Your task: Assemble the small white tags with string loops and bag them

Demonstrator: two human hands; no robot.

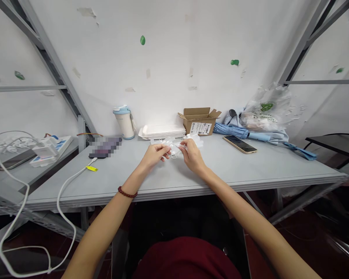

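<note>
Above the middle of the grey table (128, 170), my left hand (156, 153) and my right hand (192, 155) face each other, fingertips a short gap apart. Both are closed in a pinch. Between them shows a small white cord-like piece (175, 152), thin and curled; its exact kind is too small to make out. Clear plastic packaging (166, 142) lies just behind my left fingers. More white and clear pieces (195, 139) are behind my right hand, partly covered by it.
Behind the hands are stacked flat white boxes (163, 131) and an open cardboard box (200, 121). A tumbler (124, 121) and a charging phone (104, 148) stand left. Rightward lie another phone (240, 143), a blue folded umbrella (258, 136) and a plastic bag (264, 112). A white cable (64, 190) hangs over the edge.
</note>
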